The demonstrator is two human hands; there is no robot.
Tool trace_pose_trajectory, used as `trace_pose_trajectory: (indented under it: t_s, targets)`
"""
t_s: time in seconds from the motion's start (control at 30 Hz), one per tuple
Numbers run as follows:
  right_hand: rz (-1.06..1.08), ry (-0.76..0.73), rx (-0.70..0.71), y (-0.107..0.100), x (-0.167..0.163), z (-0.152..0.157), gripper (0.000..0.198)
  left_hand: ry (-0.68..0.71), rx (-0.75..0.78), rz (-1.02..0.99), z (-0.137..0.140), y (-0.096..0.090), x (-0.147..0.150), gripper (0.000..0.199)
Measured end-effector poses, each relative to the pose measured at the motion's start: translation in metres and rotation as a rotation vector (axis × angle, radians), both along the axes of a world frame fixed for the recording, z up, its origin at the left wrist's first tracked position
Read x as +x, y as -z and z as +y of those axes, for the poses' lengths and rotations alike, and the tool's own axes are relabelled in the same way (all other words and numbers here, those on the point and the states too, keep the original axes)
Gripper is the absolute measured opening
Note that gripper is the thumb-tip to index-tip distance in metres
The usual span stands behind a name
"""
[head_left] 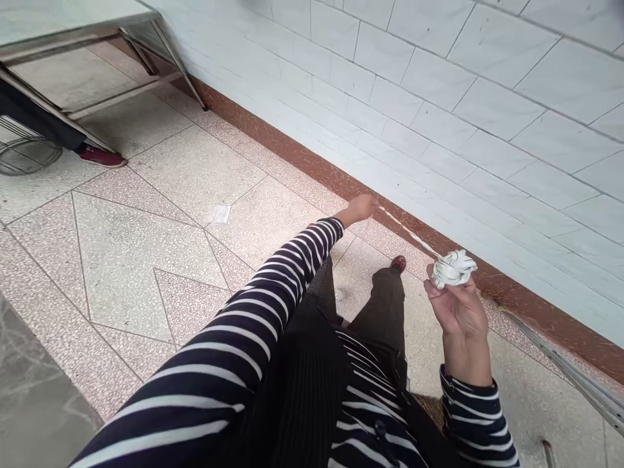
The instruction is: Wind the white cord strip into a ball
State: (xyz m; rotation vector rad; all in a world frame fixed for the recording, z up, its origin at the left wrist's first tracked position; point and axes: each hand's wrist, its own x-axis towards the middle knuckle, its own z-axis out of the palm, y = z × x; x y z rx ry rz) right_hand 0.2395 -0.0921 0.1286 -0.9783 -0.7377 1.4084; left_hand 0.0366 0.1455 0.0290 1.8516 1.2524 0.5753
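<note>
A bundle of white cord (455,268) with thin dark lines rests in the fingers of my right hand (461,309), which is raised palm-up at the right. From the bundle a twisted strand (408,232) of the same cord runs taut, up and leftward. My left hand (361,208), at the end of an outstretched striped sleeve, is closed on the far end of this strand. A short thin tail seems to hang below that hand. Both hands are in the air, in front of my body and above the floor.
A white tiled wall (414,84) with a red-brown skirting (273,140) runs along the far side. At the upper left stands a metal-legged table (92,26), with another person's red shoe (102,156) and a wire basket (29,153). A scrap of paper (220,214) lies on the floor.
</note>
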Motion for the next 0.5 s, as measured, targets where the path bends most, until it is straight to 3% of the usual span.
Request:
trace_pose_trajectory:
  t_s: [0.1, 0.2, 0.3, 0.4, 0.5]
  targets:
    - [0.047, 0.025, 0.001, 0.001, 0.005, -0.002, 0.055, -0.067, 0.097, 0.006, 0.032, -0.043, 0.001, 0.040]
    - [0.069, 0.030, 0.042, -0.008, 0.003, 0.006, 0.049, -0.092, 0.303, -0.019, 0.061, -0.091, 0.001, 0.035]
    - [0.071, 0.066, 0.096, -0.018, -0.004, 0.014, 0.046, -0.116, 0.459, -0.036, 0.076, -0.122, -0.001, 0.031]
    - [0.054, 0.087, 0.112, -0.022, -0.008, 0.015, 0.042, -0.093, 0.467, 0.008, 0.071, -0.118, -0.013, 0.031]
    - [0.016, 0.097, 0.102, -0.017, -0.004, 0.011, 0.042, -0.062, 0.393, 0.032, 0.045, -0.081, -0.034, 0.036]
